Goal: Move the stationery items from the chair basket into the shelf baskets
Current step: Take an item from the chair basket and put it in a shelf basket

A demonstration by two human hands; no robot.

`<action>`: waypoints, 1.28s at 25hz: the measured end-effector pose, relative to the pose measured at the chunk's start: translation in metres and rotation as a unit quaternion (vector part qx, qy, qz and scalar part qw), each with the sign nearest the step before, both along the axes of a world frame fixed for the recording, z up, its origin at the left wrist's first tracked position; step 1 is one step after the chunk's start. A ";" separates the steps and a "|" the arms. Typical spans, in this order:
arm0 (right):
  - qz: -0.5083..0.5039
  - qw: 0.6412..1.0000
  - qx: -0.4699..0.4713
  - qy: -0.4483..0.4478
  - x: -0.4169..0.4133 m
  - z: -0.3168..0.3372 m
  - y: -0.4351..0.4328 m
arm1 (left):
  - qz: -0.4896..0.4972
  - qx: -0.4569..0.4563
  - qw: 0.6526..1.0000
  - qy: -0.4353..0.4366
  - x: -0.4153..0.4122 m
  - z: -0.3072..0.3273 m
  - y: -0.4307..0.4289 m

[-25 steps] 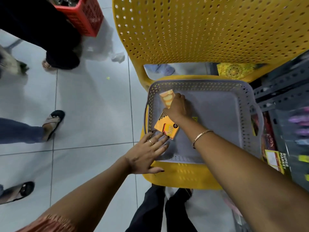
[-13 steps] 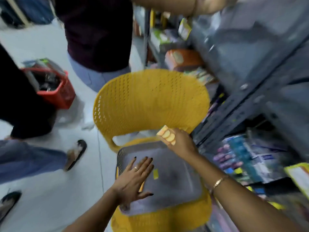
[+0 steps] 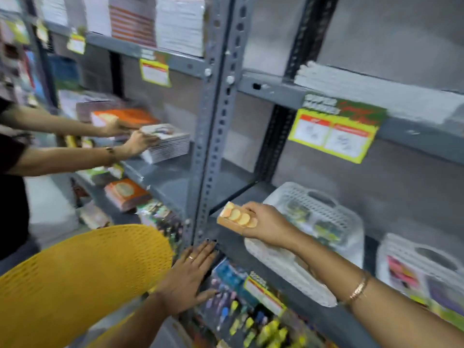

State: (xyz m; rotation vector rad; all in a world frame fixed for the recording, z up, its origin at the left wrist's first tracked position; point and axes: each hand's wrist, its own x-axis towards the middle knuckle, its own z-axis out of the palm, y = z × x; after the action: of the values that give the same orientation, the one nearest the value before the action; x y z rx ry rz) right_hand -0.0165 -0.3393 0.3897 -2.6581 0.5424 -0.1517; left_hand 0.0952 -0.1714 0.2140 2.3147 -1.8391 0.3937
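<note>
My right hand [image 3: 268,226] grips a small orange stationery pack [image 3: 234,217] printed with round shapes and holds it in the air just left of a white perforated shelf basket [image 3: 324,204]. That basket sits on the grey metal shelf [image 3: 288,292] with some packets inside. A second white shelf basket [image 3: 426,267] with colourful items stands further right. My left hand [image 3: 190,275] is flat, fingers spread, empty, near the foot of the shelf post above the yellow chair back [image 3: 80,277]. The chair basket is out of view.
A grey slotted upright post [image 3: 213,136] stands between the shelf bays. Another person's arms [image 3: 75,146] handle a stack of notebooks [image 3: 168,144] on the left shelf. Pens and markers [image 3: 246,320] fill the lower shelf. Yellow price tags [image 3: 331,134] hang on shelf edges.
The view swung up from the chair basket to the shelves. My right hand lifted the orange pack out and carried it up toward the white shelf basket. My left hand left the chair basket.
</note>
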 end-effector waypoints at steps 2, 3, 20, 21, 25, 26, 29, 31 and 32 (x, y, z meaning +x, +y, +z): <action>-0.062 0.998 0.005 0.018 -0.030 0.009 -0.034 | -0.022 -0.003 1.000 0.004 -0.003 0.011 -0.032; -0.086 0.996 0.010 0.025 -0.045 0.010 -0.049 | -0.028 0.004 1.000 0.009 -0.003 0.013 -0.045; -0.159 0.973 0.026 0.167 -0.138 -0.062 -0.108 | 0.009 0.110 0.993 0.034 0.020 0.011 -0.097; -0.157 0.971 0.022 0.180 -0.138 -0.063 -0.107 | 0.010 0.111 0.993 0.035 0.021 0.010 -0.097; -0.162 0.965 -0.004 0.205 -0.138 -0.066 -0.104 | 0.010 0.094 0.995 0.015 0.020 0.008 -0.096; -0.162 0.964 -0.004 0.210 -0.138 -0.066 -0.103 | 0.009 0.090 0.996 0.012 0.020 0.008 -0.097; -0.154 0.965 0.001 0.214 -0.137 -0.056 -0.100 | 0.003 0.086 0.996 -0.012 0.018 0.010 -0.098; -0.155 0.969 -0.015 0.189 -0.132 -0.043 -0.094 | 0.008 0.101 0.995 -0.009 0.018 0.011 -0.098; -0.157 0.973 -0.033 0.169 -0.128 -0.035 -0.088 | 0.014 0.105 0.994 -0.007 0.016 0.015 -0.098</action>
State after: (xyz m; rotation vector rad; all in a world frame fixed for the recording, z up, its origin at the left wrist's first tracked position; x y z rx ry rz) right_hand -0.1445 -0.4270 0.3549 -2.6578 1.0838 0.1999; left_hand 0.1116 -0.2697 0.2287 2.4800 -1.9416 0.2311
